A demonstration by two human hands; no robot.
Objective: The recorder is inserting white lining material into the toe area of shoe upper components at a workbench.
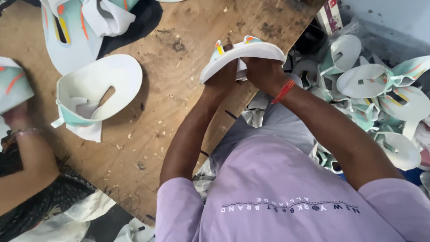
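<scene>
Both hands, left hand [222, 77] and right hand [264, 71], have their grip clamped on a white sandal piece [242, 53] at the tabletop [179, 89] edge, long axis left-right, slightly tilted; bare wood beyond it.

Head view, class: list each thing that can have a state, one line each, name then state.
Sandal: held sole-up in both hands, over the bench edge.
Left hand: gripping the sandal from below.
Right hand: gripping the sandal from below.
Second sandal: lying loose on the bench.
Sandal pile: heaped beside the bench.
</scene>
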